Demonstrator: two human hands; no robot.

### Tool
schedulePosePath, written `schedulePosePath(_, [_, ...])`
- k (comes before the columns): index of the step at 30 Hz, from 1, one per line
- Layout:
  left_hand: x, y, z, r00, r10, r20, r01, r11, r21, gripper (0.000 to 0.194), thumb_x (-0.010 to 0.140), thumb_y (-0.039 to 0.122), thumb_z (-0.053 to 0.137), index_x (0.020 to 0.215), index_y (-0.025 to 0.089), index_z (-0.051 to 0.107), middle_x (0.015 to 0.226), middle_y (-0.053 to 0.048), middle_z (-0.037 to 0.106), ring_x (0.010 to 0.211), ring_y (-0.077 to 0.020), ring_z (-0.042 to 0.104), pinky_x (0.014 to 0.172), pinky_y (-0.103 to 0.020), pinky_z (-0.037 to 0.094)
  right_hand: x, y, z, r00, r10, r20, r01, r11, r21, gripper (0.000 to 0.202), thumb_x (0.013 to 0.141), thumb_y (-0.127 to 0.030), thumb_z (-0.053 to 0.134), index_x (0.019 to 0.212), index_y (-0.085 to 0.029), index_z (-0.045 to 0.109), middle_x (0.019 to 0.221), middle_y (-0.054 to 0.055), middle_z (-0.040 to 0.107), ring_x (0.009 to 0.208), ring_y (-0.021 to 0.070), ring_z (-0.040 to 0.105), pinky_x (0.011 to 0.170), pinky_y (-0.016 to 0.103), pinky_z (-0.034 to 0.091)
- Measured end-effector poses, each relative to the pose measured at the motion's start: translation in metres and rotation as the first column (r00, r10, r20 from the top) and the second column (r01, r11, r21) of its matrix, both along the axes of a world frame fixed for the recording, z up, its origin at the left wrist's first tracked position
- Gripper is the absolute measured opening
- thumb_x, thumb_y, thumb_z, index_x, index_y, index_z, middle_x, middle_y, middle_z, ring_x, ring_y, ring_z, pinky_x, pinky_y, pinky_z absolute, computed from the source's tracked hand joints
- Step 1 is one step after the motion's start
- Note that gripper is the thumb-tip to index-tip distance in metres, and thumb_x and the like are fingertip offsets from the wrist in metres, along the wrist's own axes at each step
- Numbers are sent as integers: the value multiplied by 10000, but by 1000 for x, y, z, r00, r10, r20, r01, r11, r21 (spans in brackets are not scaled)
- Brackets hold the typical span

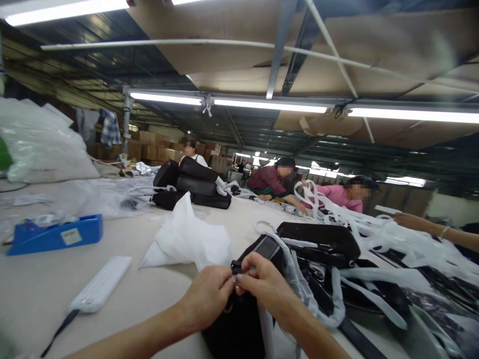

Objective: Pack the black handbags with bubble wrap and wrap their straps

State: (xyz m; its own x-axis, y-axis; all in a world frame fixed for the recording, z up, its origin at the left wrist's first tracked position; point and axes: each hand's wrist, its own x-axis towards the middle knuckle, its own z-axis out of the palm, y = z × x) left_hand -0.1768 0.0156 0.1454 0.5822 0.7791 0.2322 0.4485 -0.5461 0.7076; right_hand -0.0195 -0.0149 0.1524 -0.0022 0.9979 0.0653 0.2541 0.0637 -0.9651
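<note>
Black bag (pixel 239 331) lies at six o'clock, probably kept close for fine work; left hand (pixel 209 294) and right hand (pixel 267 289) pinch its small fitting (pixel 236 267), likely to steady it. Tape dispenser (pixel 56 235), near nine o'clock, leaves elbow room.

Bright overhead tubes; dim roof; edges stretched

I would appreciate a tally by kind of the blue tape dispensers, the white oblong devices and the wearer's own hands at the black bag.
Blue tape dispenser: 1
White oblong device: 1
Left hand and right hand: 2
Total: 4
</note>
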Motion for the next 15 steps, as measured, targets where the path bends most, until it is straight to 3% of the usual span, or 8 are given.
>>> schedulePosePath(7, [2, 5, -11, 998, 27, 57, -27, 1000, 1, 279, 862, 257, 412, 685, 183, 616, 694, -12, 664, 685, -165, 597, 624, -247, 371, -3, 8, -11, 969, -104, 222, 62, 980, 187, 122, 713, -178, 559, 760, -236, 464, 539, -65, 631, 521, 129, 575, 513, 229, 361])
schedulePosePath(15, [4, 4, -11, 993, -20, 119, 22, 1000, -14, 256, 868, 298, 414, 706, 192, 583, 692, 3, 627, 688, -162, 566, 618, -246, 360, 1, 12, -7, 949, -124, 291, 72, 980, 183, 148, 729, -163, 606, 738, -234, 476, 557, -59, 626, 555, 143, 603, 535, 234, 389])
